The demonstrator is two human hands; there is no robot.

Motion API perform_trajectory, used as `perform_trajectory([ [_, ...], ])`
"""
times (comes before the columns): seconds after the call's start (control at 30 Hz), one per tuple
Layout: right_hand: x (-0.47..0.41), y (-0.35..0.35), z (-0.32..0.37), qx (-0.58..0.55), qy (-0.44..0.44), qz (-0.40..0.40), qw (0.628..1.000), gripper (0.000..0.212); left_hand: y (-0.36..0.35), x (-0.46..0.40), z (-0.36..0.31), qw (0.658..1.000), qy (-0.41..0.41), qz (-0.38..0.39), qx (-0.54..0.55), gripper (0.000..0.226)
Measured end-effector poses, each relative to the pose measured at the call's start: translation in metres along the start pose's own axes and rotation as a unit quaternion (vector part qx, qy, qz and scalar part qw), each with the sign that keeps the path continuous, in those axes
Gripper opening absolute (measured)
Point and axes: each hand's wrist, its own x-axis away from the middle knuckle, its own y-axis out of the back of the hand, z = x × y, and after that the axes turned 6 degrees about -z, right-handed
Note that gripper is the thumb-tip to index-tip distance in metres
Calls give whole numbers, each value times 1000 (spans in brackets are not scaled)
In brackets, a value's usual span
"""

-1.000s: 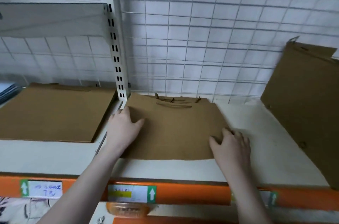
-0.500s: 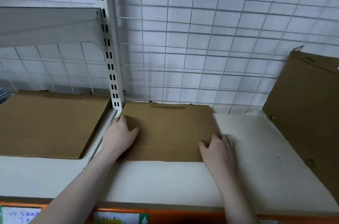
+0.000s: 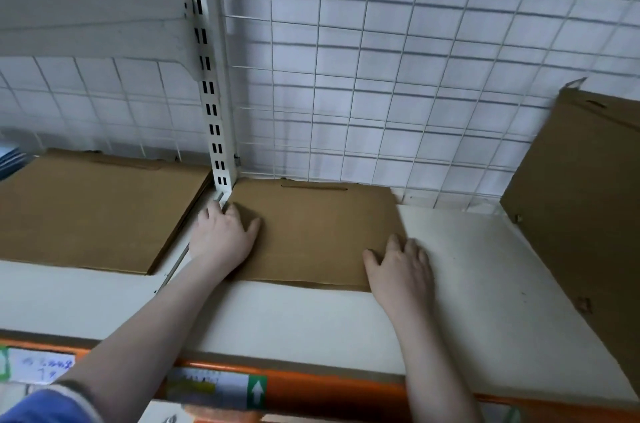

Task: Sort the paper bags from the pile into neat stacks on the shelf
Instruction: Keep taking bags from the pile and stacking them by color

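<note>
A flat stack of brown paper bags (image 3: pixel 313 228) lies on the white shelf (image 3: pixel 467 266), pushed back against the wire grid and next to the upright post. My left hand (image 3: pixel 221 237) rests flat on the stack's left side, fingers spread. My right hand (image 3: pixel 401 268) presses with straight fingers on the stack's front right corner. A second flat stack of brown bags (image 3: pixel 93 211) lies on the shelf section to the left. At the far right a large brown bag (image 3: pixel 581 214) leans upright.
A slotted white upright post (image 3: pixel 211 83) divides the two shelf sections, with a bracket and upper shelf (image 3: pixel 93 20) at the left. White wire grid (image 3: pixel 398 58) backs the shelf. An orange beam (image 3: pixel 329 395) with labels runs along the front edge.
The middle stack has slid back to the grid and left beside the post, its handles now tucked flat. Both hands moved with it, still pressing on top.
</note>
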Motion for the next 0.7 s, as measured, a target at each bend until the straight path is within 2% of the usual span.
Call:
perform_trajectory([
  [0.13,3,-1,-2,-15,0,19,1000,63,6,7,-2,1000,-1,-1,-12,61],
  [0.43,39,21,14,-61,105,-77,990,57,40,61,24,992,-36,-115,-21,65],
  [0.7,97,3,103,-104,173,-81,976,47,88,102,115,982,35,-188,5,68],
])
